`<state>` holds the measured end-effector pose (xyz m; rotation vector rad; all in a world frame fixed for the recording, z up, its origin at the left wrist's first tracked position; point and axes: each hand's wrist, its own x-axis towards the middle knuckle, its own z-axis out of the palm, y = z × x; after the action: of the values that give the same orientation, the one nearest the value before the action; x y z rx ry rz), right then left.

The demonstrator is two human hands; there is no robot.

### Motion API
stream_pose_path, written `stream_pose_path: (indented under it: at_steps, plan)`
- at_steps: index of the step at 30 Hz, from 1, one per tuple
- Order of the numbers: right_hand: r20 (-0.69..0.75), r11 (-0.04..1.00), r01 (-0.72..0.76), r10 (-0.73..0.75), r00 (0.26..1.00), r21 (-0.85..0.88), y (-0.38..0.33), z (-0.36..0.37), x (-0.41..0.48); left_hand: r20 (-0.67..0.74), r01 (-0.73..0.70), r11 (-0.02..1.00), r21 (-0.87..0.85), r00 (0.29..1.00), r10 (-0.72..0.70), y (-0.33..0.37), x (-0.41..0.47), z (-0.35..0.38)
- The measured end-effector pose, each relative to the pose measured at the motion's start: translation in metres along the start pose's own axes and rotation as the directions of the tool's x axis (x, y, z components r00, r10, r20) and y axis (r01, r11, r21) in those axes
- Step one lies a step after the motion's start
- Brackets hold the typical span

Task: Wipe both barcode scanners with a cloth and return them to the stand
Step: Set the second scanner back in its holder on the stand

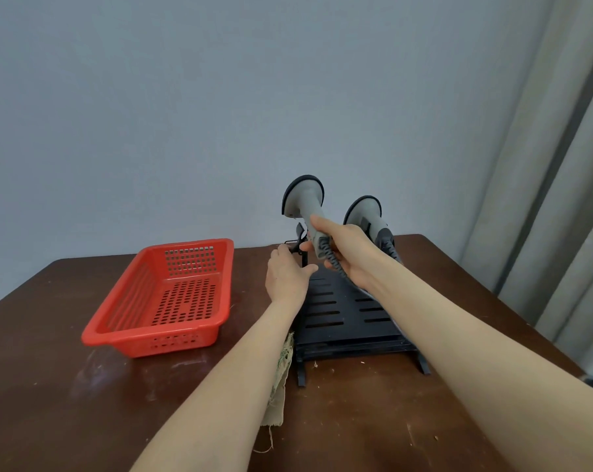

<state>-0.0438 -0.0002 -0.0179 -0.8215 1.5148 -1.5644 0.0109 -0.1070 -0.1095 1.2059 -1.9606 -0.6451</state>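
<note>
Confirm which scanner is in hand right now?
The left scanner: the right hand grips its handle. The right scanner sits untouched on the stand.

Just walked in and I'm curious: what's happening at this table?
A person is handling two barcode scanners at a black stand. The right hand grips the handle of one scanner, lifted above the stand; the left hand steadies the stand's bracket. The other scanner sits in the stand. A cloth lies on the table, beside a red basket.
</note>
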Motion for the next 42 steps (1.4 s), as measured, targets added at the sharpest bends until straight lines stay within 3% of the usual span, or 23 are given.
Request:
stream_pose_path:
  at_steps: [17, 28, 42]
  plan:
    - [0.02, 1.0, 0.007, -0.006, 1.0, -0.018, 0.005, 0.0, 0.012, -0.017, -0.028, 0.999, -0.026, 0.999, 0.028, -0.007, 0.005, 0.014]
    - [-0.098, 0.992, -0.038, 0.026, 0.995, -0.117, 0.01, 0.007, 0.028, 0.015, -0.073, 0.996, -0.045, 0.997, 0.074, -0.012, 0.01, 0.018]
    - [-0.144, 0.993, -0.095, 0.086, 0.986, -0.063, 0.004, 0.014, 0.032, 0.042, -0.052, 0.997, -0.063, 0.998, 0.054, -0.007, 0.008, 0.014]
